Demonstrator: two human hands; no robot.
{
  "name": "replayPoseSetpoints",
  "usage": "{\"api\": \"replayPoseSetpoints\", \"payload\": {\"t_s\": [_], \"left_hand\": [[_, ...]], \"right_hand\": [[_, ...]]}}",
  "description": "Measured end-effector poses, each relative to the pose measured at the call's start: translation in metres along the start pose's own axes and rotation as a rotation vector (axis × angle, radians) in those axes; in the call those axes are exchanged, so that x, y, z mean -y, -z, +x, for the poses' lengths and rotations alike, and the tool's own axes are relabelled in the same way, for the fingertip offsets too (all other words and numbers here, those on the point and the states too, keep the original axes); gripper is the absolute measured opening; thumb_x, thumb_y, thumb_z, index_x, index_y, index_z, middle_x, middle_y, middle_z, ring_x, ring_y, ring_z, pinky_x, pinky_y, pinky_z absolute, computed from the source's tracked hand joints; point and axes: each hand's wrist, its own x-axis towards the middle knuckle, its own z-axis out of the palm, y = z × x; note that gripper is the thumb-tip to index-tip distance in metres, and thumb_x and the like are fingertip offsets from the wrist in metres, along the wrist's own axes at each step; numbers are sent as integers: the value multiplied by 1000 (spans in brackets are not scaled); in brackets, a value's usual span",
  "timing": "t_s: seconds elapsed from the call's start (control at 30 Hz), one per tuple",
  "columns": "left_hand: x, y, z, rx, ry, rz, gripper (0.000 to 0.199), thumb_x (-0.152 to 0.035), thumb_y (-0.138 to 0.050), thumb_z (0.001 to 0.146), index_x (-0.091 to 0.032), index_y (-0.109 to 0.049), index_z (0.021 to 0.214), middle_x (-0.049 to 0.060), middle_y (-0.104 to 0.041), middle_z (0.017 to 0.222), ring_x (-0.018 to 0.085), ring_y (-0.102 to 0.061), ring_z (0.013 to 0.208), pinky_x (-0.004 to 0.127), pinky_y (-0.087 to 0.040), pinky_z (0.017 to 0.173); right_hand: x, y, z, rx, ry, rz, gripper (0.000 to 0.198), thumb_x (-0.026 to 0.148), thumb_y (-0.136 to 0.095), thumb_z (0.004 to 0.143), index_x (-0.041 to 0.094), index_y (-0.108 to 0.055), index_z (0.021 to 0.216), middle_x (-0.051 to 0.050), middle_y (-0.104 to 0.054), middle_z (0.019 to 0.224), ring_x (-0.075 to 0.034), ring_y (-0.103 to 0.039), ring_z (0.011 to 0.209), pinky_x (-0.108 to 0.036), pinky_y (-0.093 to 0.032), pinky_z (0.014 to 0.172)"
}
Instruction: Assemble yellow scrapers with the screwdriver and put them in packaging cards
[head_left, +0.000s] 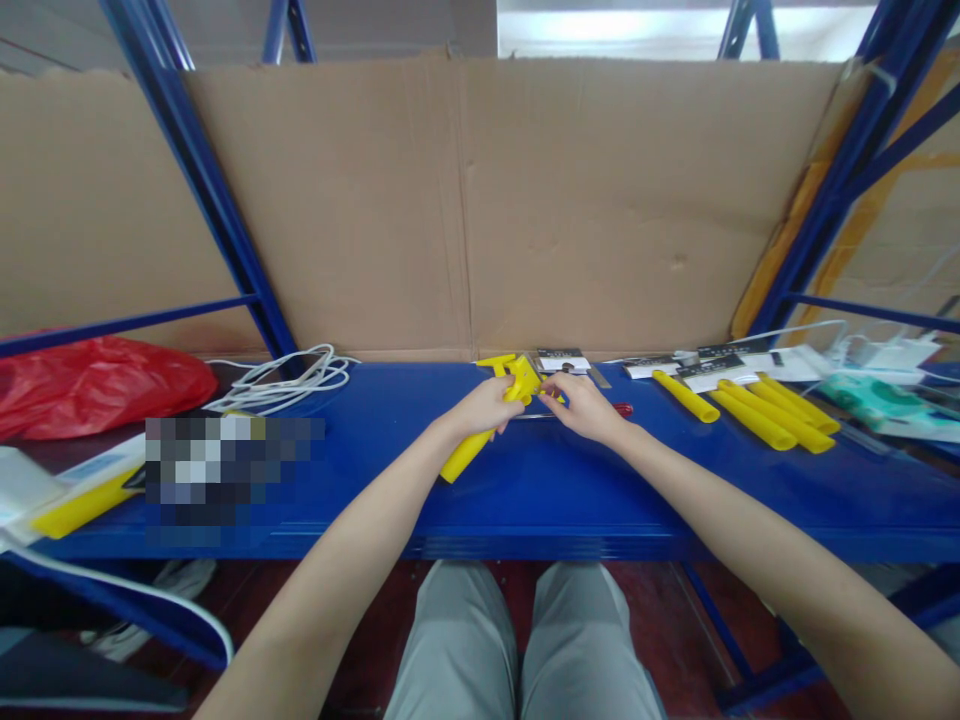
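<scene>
My left hand (485, 406) is closed around a yellow plastic tool with a tube-shaped handle (466, 458). The tool's wider head (525, 378) sticks out past my fingers, toward the right. Close against that head, my right hand (579, 405) has its thumb and fingers pinched together; what is between them is too small to make out. Beneath my right hand lies a thin metal shaft, and a red handle end (623, 409) shows just to its right. Another yellow plastic piece (496, 361) rests behind my left hand.
Several yellow tubes (750, 420) lie on the blue table (360, 480) at right, beside carded packets (718, 373). A flat metal piece (598, 376) is behind my right hand. Coiled white cable (319, 375) and a red plastic bag (105, 385) occupy the left. Cardboard (585, 200) walls the back.
</scene>
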Motion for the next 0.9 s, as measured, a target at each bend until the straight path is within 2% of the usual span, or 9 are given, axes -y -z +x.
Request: {"api": "replayPoseSetpoints", "payload": {"t_s": [0.27, 0.63, 0.9], "left_hand": [[-3, -4, -2, 18, 13, 31, 33, -17, -50, 75, -9, -50, 107, -5, -51, 46, 11, -51, 37, 19, -37, 36], [-5, -5, -2, 23, -5, 48, 19, -20, -52, 75, -12, -53, 92, -4, -52, 47, 11, -51, 37, 19, -36, 37], [-5, -5, -3, 26, -6, 44, 28, -21, -52, 75, -10, -52, 101, -4, -51, 47, 12, -51, 38, 19, -36, 38]], "right_hand": [[1, 0, 0, -27, 7, 21, 8, 24, -50, 84, 19, -53, 78, -7, -64, 80, -18, -58, 71, -29, -41, 66], [3, -5, -1, -93, 19, 36, 6, 19, -49, 81, 19, -50, 75, -4, -62, 71, -15, -56, 64, -27, -41, 62], [4, -4, -1, -91, 13, 58, 7, 21, -49, 80, 19, -51, 74, -4, -62, 72, -15, -55, 63, -26, -40, 62]]}}
